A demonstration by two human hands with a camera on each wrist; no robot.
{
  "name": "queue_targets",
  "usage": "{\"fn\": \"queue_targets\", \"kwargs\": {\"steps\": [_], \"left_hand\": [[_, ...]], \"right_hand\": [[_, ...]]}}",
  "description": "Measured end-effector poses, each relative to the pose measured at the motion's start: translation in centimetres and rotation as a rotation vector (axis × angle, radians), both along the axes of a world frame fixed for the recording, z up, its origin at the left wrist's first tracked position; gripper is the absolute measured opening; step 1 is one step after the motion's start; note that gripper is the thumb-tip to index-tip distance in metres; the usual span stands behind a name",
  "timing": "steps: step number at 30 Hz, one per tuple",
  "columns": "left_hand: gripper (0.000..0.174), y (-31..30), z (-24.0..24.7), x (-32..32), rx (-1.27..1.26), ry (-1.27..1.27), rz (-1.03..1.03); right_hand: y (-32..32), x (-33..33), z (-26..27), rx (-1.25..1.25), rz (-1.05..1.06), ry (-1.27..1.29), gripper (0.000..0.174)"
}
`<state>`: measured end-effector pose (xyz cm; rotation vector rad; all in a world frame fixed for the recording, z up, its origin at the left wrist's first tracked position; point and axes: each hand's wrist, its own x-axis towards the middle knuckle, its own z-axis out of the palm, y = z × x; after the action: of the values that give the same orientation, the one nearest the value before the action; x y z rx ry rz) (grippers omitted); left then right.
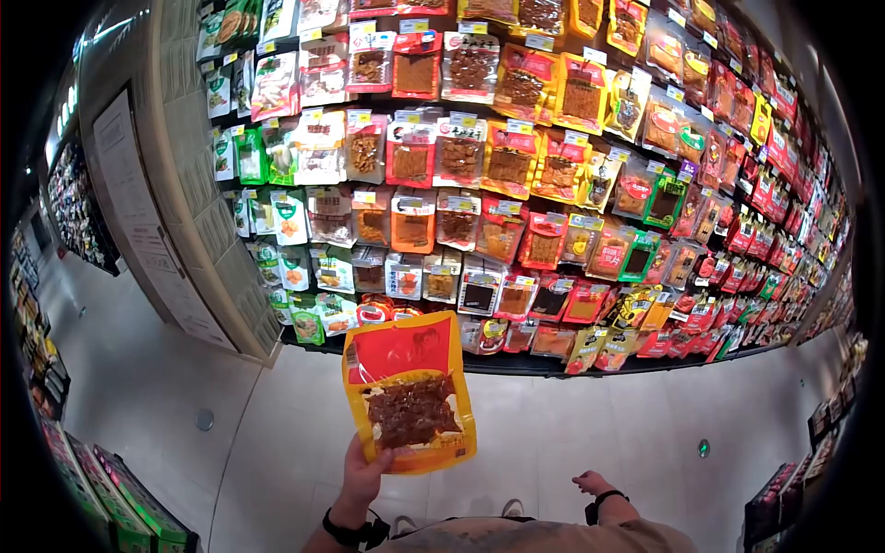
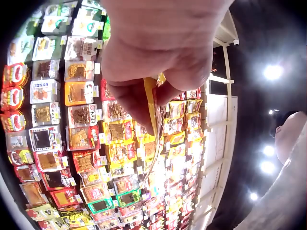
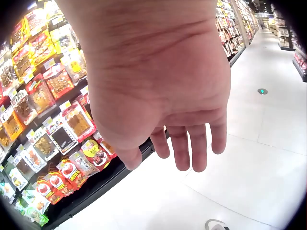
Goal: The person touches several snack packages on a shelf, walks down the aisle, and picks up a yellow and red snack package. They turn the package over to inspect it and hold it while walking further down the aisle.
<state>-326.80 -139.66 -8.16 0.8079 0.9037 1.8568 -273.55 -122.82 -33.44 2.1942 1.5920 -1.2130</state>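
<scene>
A yellow-edged packet (image 1: pixel 410 392), red at its top with a window showing brown food, stands up in front of the shelves in the head view. My left hand (image 1: pixel 364 475) pinches its lower left corner, thumb on the front. In the left wrist view the packet (image 2: pixel 152 108) is seen edge-on between thumb and fingers of my left hand (image 2: pixel 160 52). My right hand (image 1: pixel 595 483) hangs low at the right and holds nothing. The right wrist view shows the palm of my right hand (image 3: pixel 160 91) with its fingers relaxed and slightly spread.
A wall display (image 1: pixel 461 152) of hanging food packets in several rows spans the front. Left of it stands a pillar with a white board (image 1: pixel 147 217). Green boxes (image 1: pixel 138 498) are at the lower left, more shelves (image 1: pixel 784 484) at the lower right. Pale floor (image 1: pixel 553 415) lies below.
</scene>
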Motion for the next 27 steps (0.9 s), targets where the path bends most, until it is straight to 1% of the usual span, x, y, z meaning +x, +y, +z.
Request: {"fn": "queue_targets", "kwargs": {"steps": [2, 4, 6, 7, 9, 12, 13, 15, 18, 21, 23, 25, 27], "left_hand": [[0.047, -0.9, 0.5, -1.5, 0.013, 0.034, 0.026], [0.047, -1.7, 0.8, -3.2, 0.011, 0.053, 0.024], [0.047, -2.2, 0.9, -4.9, 0.010, 0.076, 0.023], [0.047, -2.5, 0.9, -5.6, 0.008, 0.078, 0.004], [0.047, -2.7, 1.1, -6.7, 0.001, 0.078, -0.011], [0.045, -2.5, 2.3, -7.6, 0.016, 0.149, -0.005], [0.045, -2.2, 2.9, -7.7, 0.016, 0.152, -0.009], [0.045, -1.8, 4.3, -8.0, 0.072, 0.204, 0.053], [0.044, -1.1, 6.2, -8.6, 0.101, 0.241, 0.070], [0.041, 0.0, 8.0, -9.1, 0.141, 0.255, 0.076], [0.041, 0.5, 8.6, -9.3, 0.206, 0.321, 0.124], [0.041, 1.1, 9.4, -9.3, 0.251, 0.280, 0.131], [0.042, 1.4, 10.0, -9.2, 0.272, 0.279, 0.134]], "right_hand": [[-0.8, -0.6, -0.8, -0.013, 0.012, -0.005, 0.050], [-2.3, -1.7, -0.3, -0.031, 0.027, -0.014, 0.050], [-3.9, -2.9, 0.0, 0.011, -0.055, 0.037, 0.049], [-4.9, -3.4, 0.1, 0.006, -0.053, 0.034, 0.049], [-6.5, -4.6, 0.4, -0.052, -0.067, 0.029, 0.050], [-8.6, -5.4, 0.6, -0.122, -0.091, 0.060, 0.051], [-8.9, -5.2, 0.3, -0.121, -0.095, 0.064, 0.051], [-9.2, -5.1, 0.1, -0.233, -0.120, 0.062, 0.055], [-9.7, -5.3, 1.3, -0.241, -0.171, 0.041, 0.052], [-9.7, -4.1, -0.7, -0.184, -0.195, 0.037, 0.051], [-9.6, -4.0, -1.4, -0.199, -0.196, 0.049, 0.051], [-9.8, -3.9, -1.1, -0.228, -0.194, 0.038, 0.050], [-9.8, -3.6, -0.5, -0.212, -0.185, 0.090, 0.049]]}}
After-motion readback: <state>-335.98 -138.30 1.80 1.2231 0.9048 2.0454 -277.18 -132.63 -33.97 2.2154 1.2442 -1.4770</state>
